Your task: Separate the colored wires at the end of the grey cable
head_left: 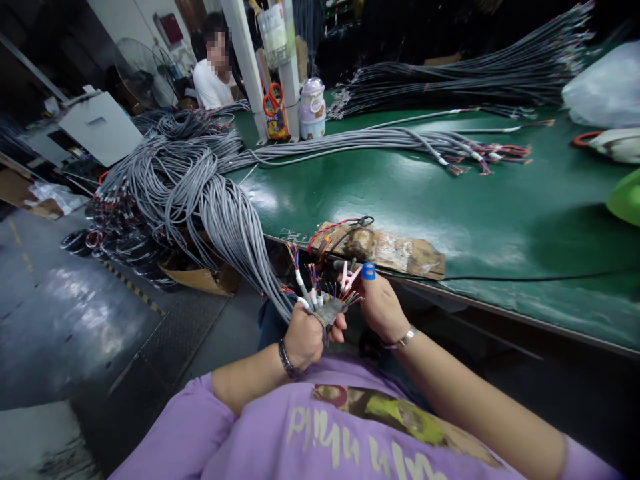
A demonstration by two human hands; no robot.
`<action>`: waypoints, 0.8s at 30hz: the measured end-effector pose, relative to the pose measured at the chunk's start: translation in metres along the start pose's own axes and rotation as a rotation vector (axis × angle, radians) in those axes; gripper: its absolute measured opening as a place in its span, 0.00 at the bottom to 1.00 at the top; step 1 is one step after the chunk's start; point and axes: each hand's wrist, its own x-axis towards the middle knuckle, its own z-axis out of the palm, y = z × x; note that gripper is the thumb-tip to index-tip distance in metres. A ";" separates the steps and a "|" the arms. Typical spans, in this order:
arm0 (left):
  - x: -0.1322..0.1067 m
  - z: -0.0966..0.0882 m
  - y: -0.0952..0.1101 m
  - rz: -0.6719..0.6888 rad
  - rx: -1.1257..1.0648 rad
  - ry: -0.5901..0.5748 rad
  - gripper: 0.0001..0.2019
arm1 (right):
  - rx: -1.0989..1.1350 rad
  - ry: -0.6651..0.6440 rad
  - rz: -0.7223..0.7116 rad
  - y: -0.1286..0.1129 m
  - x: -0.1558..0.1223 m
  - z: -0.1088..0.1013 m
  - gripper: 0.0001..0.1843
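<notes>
Left hand [303, 337]: closed around the gray cables [235, 210] near their stripped ends; fingers largely hidden by a dark gray wrapped piece [330, 311], whose outline is hard to make out.
Right hand [383, 307]: partly curled, blue thumb cover [369, 271] raised, just beside the wire ends [293, 255]; other fingers hidden, so whether it grips anything cannot be told.
Cable bundle: thick, smooth, round-jacketed, running from the left hand outward to its left.
Stripped conductors: thin multicolored strands fanned above white collars, beyond the left hand; individual tips blurred.
Pink clip [345, 279]: pale, forked, just left of the right thumb; lower part obscured.
Wooden block [405, 253]: rough, stained, beyond the hands at the tabletop [450, 200] edge; red and black leads loop over its left end.
Work surface: glossy green, cut off right of the hands.
Black cables [450, 83]: long bundle, far beyond the right hand; background dark.
Co-worker [211, 88]: far beyond the left hand; lower body hidden.
</notes>
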 end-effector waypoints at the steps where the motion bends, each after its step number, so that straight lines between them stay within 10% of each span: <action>1: 0.000 0.000 0.000 -0.004 0.004 -0.001 0.20 | -0.040 0.013 -0.025 0.000 -0.001 0.000 0.24; 24: -0.009 -0.005 -0.005 0.021 0.092 0.016 0.24 | 0.303 -0.078 0.251 -0.009 -0.001 0.006 0.17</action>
